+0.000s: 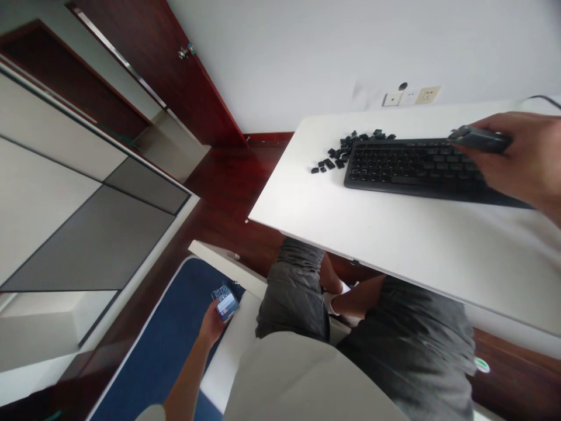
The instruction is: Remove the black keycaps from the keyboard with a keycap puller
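While my feet in white socks (335, 298) rest under the table (385, 234), my right hand (521, 158) hangs just over the right part of the black keyboard (421, 169), closed around a slim dark grey object (480, 139) held between thumb and fingers; the object's exact kind I cannot tell, and it does not appear to touch the keys; the keyboard lies flat on the white table top, angled a little against the table's edge; just beside its left end sits a heap of loose black keycaps (346, 151), with a few strays spread further left of the keyboard, toward the table's corner; my left hand (211, 324) is well apart from the keyboard, down below the table's near edge, curled around a phone (225, 303) with its lit screen facing up toward me; under that hand, and to the lower left of the keyboard, lies a blue mat (162, 327); straight below the keyboard are my grey shorts (293, 292); beyond the keyboard's far edge, low on the white wall, are pale wall sockets (427, 95), and a thin dark cable (543, 100) runs off past its right end; well to the left of the keyboard stands a dark red wooden door (175, 76) with a round metal knob (186, 52), and further left still a pale panelled wardrobe (79, 204)
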Demonstrator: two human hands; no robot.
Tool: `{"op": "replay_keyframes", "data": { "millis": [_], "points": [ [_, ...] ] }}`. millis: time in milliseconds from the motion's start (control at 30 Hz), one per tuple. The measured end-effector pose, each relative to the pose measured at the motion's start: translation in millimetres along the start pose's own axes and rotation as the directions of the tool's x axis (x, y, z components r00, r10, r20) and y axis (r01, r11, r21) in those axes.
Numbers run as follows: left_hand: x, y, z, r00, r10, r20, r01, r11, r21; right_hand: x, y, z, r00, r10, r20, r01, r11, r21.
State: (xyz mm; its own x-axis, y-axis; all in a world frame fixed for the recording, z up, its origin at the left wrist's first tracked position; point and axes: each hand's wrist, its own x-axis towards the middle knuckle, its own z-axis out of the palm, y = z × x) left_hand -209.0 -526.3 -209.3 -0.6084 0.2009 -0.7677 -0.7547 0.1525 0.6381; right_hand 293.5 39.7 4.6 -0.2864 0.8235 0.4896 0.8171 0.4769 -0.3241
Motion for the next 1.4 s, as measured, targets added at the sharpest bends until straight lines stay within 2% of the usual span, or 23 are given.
{"op": "replay_keyframes", "data": {
  "millis": [200,300,467,600,733,933,1033,1200,1400],
  "points": [
    [0,7,12.4,0.998,0.062,0.000,-0.062,0.996,-0.070,-4,7,7,1.000,-0.016,-0.026,0.015,1.000,-0.021],
    [1,12,17.6,0.997,0.081,0.006,-0.081,0.993,-0.089,-3,2,3,1.000,-0.006,0.015,0.006,1.000,-0.001],
    [0,28,8.4,0.995,0.097,-0.036,-0.101,0.989,-0.108,0,-5,-3,0.996,0.054,0.075,-0.056,0.998,0.022],
    [3,35,3.9,0.990,0.083,-0.113,-0.092,0.993,-0.075,0,-4,-3,0.998,0.018,0.067,-0.021,0.999,0.036],
    [16,33,15.0,0.983,0.071,-0.167,-0.078,0.996,-0.039,-1,-2,0,0.998,-0.033,0.055,0.030,0.998,0.053],
    [36,26,29.7,0.968,0.095,-0.232,-0.102,0.995,-0.018,2,0,1,0.993,0.032,0.114,-0.030,0.999,-0.018],
    [38,20,27.0,0.967,0.104,-0.234,-0.109,0.994,-0.011,1,3,3,0.995,0.010,0.094,-0.008,1.000,-0.028],
    [33,7,16.0,0.982,0.123,-0.146,-0.129,0.991,-0.032,-2,14,12,0.998,-0.010,0.062,0.014,0.998,-0.057],
    [43,5,14.0,0.983,0.128,-0.133,-0.128,0.992,0.006,-3,32,24,0.998,-0.003,0.067,0.008,0.997,-0.078]
  ]
}}
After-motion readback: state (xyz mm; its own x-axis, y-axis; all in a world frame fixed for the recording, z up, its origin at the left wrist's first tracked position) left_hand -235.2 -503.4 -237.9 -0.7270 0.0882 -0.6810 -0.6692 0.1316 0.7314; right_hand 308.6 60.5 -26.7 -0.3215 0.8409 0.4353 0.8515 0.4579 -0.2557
